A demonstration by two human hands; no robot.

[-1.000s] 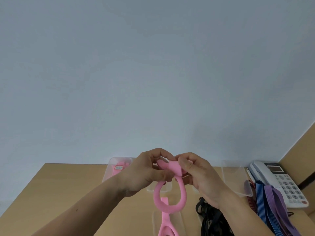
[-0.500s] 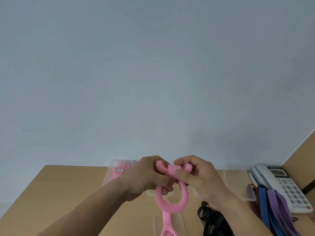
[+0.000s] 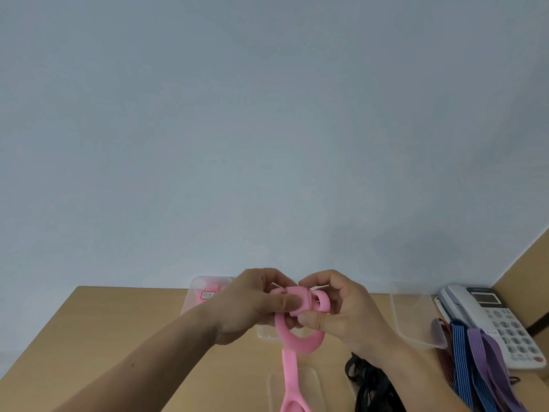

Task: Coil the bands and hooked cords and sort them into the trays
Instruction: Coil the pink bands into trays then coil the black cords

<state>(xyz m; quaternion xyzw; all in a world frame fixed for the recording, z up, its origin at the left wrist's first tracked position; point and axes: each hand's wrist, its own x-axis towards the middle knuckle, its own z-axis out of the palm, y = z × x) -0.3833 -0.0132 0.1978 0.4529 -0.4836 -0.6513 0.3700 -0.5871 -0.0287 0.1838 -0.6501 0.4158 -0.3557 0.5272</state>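
A pale blue-grey wall [image 3: 267, 144] fills most of the view above a light wooden table [image 3: 118, 337]. Just above the table, both hands pinch the rolled end of a flat pink rubber band [image 3: 300, 340]. The left hand [image 3: 249, 307] presses its thumb on the roll's face, and the right hand [image 3: 344, 310] curls round the other side. The loose tail hangs down out of view. To coil well, I judge each turn should sit tight and flush, with slack fed upward. The likely destination is the clear plastic tray [image 3: 194, 288] at back left, which holds something pink.
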